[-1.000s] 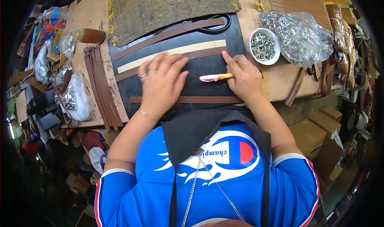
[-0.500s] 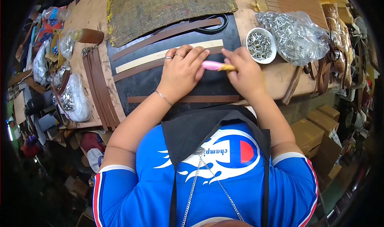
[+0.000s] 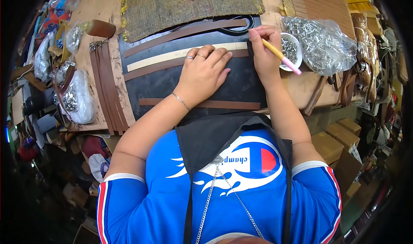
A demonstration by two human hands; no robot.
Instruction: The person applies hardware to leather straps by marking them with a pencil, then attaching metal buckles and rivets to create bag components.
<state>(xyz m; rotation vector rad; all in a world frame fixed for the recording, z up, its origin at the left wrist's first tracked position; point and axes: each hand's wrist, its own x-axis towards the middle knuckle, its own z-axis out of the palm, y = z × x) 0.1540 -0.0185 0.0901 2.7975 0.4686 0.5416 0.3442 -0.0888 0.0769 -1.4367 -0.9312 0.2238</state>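
My left hand lies fairly flat with its fingers stretched over a pale marked strip and a brown leather strip, which run side by side on a black work surface. At the right end of these strips, my right hand is closed round a slim pen-like stick, yellow with a pink end. The pink end points down and right, over the rim of a white bowl of metal buckles. Its other end is hidden by my fingers.
More leather strips lie above and below my hands. A bag of metal buckles sits beside the bowl. To the left are a stack of leather straps and a brown jar. A worn board lies at the back.
My right hand has moved up and right, off the strips' right end. The stick has turned, its pink end swinging from left to lower right. My left hand stays on the strips.
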